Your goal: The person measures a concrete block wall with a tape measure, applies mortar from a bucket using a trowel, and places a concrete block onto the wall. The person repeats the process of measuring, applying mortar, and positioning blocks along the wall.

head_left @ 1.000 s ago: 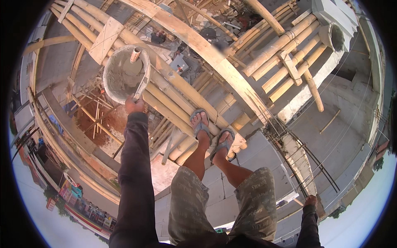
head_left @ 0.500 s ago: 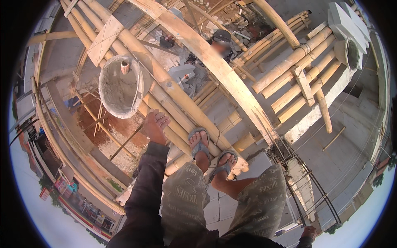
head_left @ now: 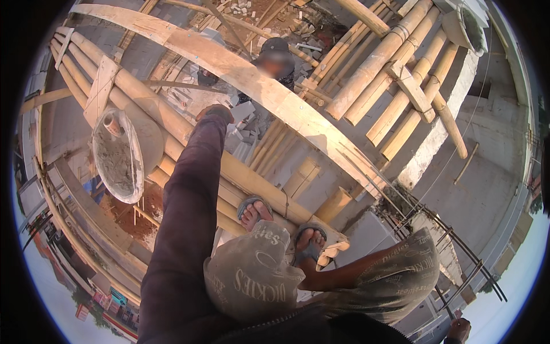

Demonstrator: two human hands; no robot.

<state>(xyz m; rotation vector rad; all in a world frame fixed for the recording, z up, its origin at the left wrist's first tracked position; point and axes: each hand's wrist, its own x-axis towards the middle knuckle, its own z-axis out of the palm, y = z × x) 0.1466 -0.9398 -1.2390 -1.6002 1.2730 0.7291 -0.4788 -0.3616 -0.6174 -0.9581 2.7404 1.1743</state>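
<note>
My left arm is stretched far forward over the bamboo poles [head_left: 189, 123], with my left hand [head_left: 215, 113] past their inner edge. Its fingers are hidden behind the back of the hand. A pale grey block [head_left: 243, 112] is just beside it, close to a co-worker [head_left: 277, 64] in a dark cap lower down. At the lower right, my right hand [head_left: 459, 329] is closed at the end of a steel rebar [head_left: 448, 310]. A mortar bucket [head_left: 139, 155], caked with cement and with a cylindrical handle [head_left: 112, 122] sticking up in it, stands left of my arm.
My sandalled feet [head_left: 255, 212] are on the bamboo platform. A long wooden plank [head_left: 240, 71] crosses in front. More bamboo poles [head_left: 395, 63] and a second bucket [head_left: 471, 31] are at the upper right. Rubble [head_left: 246, 8] lies far below; rebar [head_left: 412, 215] juts out on the right.
My left hand has moved forward from beside the bucket, out over the poles toward the co-worker. My body has leaned forward and the view has shifted. My right hand stays by the rebar.
</note>
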